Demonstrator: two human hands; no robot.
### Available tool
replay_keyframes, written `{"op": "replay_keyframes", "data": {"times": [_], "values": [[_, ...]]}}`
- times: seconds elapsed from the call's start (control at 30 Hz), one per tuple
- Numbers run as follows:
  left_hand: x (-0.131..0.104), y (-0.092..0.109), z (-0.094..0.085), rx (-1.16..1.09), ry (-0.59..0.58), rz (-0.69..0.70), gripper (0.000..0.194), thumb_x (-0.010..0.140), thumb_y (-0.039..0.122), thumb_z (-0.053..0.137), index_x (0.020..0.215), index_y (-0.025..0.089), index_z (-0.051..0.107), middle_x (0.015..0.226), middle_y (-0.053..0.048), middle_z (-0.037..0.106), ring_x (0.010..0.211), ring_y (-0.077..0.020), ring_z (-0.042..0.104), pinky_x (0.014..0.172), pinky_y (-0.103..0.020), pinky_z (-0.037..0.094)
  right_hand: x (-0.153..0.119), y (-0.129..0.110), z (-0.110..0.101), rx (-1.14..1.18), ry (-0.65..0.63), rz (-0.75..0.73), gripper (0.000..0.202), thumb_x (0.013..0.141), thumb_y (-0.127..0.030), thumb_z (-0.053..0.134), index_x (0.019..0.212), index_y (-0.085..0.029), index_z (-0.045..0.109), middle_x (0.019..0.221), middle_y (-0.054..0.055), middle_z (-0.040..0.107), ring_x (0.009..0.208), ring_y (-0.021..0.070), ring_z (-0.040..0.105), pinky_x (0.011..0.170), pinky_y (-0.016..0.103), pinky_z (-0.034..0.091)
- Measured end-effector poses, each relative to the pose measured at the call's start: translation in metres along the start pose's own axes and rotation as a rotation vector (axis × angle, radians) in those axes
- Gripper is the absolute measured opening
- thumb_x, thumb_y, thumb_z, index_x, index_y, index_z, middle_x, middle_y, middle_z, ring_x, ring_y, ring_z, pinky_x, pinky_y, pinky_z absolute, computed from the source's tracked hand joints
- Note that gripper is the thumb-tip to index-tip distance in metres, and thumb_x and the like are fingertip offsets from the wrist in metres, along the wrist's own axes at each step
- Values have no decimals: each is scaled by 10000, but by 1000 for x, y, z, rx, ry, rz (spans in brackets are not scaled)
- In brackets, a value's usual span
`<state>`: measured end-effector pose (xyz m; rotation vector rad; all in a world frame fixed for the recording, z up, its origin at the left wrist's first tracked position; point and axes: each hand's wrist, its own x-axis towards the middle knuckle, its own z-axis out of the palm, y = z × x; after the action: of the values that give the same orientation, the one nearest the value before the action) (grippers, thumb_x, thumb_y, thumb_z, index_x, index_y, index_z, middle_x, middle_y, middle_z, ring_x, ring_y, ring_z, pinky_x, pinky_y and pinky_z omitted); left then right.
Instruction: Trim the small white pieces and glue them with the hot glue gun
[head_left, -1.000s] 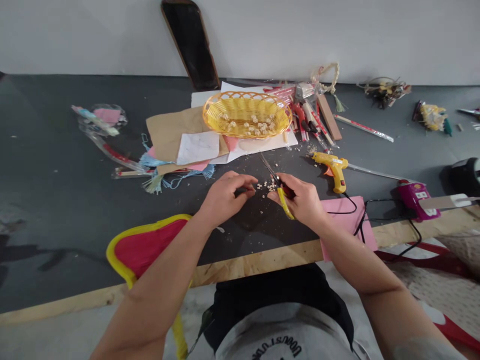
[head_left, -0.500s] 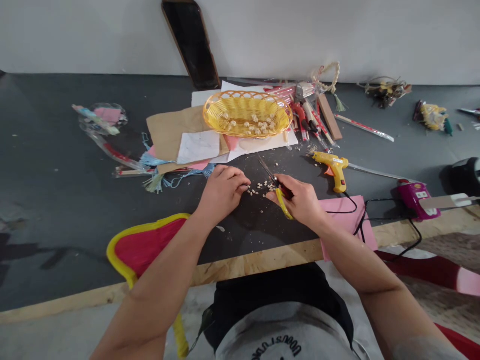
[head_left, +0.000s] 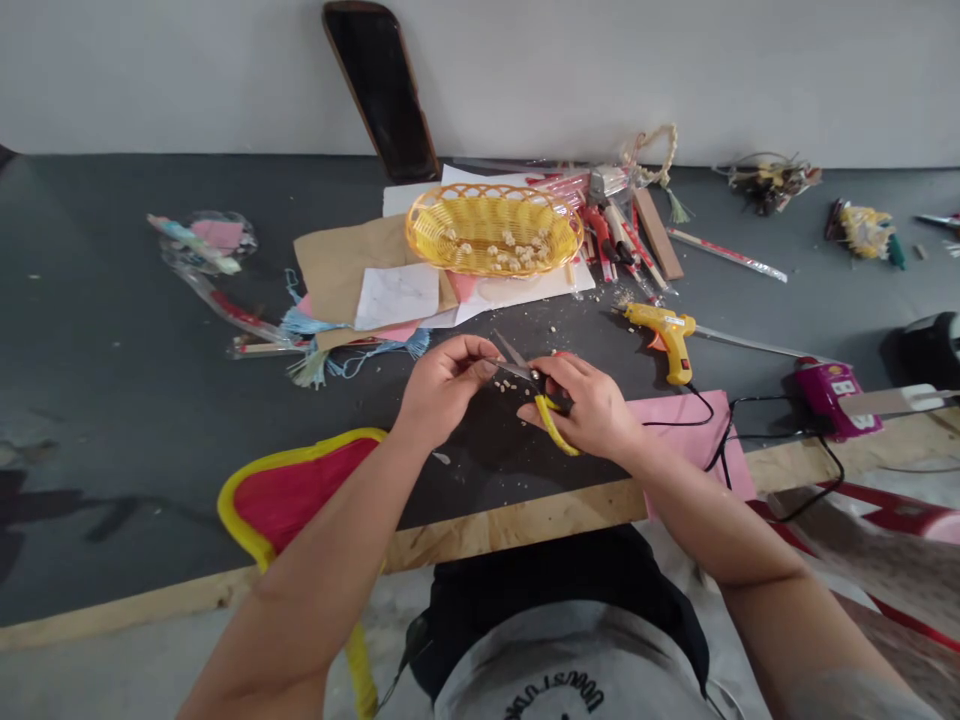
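Observation:
My right hand (head_left: 596, 405) is closed around the yellow handles of a pair of scissors (head_left: 553, 428). The blades are spread apart and point left, toward the fingertips of my left hand (head_left: 442, 390). Those fingers are pinched together right at the blades; whatever they grip is too small to make out. Beneath the blades, several small pale cut pieces (head_left: 504, 386) lie scattered on the dark tabletop (head_left: 480, 480). Behind both hands sits a yellow woven basket (head_left: 442, 262) with several knobbly cream bits (head_left: 525, 252) inside.
A yellow glue gun (head_left: 671, 335) lies to the right, its cord crossing pink paper (head_left: 675, 412) near a purple power socket (head_left: 829, 395). Paper sheets (head_left: 330, 255) and blue tassels (head_left: 304, 322) are at left. A phone (head_left: 382, 90) leans on the wall. A red-and-yellow fabric piece (head_left: 292, 490) overlaps the edge.
The scissors have opened and turned so their blades reach my left fingertips. My left hand has lifted slightly off the cut pieces, its fingers now pinching near the blades.

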<state>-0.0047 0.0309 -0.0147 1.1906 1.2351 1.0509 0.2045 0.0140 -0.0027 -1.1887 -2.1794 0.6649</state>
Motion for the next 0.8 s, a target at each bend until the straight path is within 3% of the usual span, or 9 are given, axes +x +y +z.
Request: {"op": "replay_keyframes", "data": {"times": [0.17,0.6,0.67,0.8], "values": [[-1,-5,7,-151,-25,-11,168,731,280,791,814,185,680,835,-20,698,775,-151,634,757,-276,495,-1,-1,4,-52,-1,-12,438,919,-549,598,1134,-169,634,843,59,646,735,181,581,689,285,458],[-2,-1,8,-32,9,22,246,753,414,774,803,188,691,830,-34,713,738,-160,609,721,-289,500,-4,4,10,-44,6,5,426,927,-560,591,1098,-179,674,718,5,643,597,120,547,589,228,396],[-2,0,4,73,16,35,236,775,419,744,811,192,689,811,-33,705,728,-167,599,714,-299,492,-4,3,8,14,11,49,419,918,-569,603,1074,-187,678,685,-14,628,575,104,531,571,212,382],[3,2,-8,543,-5,194,103,824,310,659,822,222,713,824,-41,702,814,-218,598,793,-359,474,-2,4,1,67,90,121,455,907,-578,608,1077,-162,681,691,-6,614,599,106,531,579,204,393]]}}
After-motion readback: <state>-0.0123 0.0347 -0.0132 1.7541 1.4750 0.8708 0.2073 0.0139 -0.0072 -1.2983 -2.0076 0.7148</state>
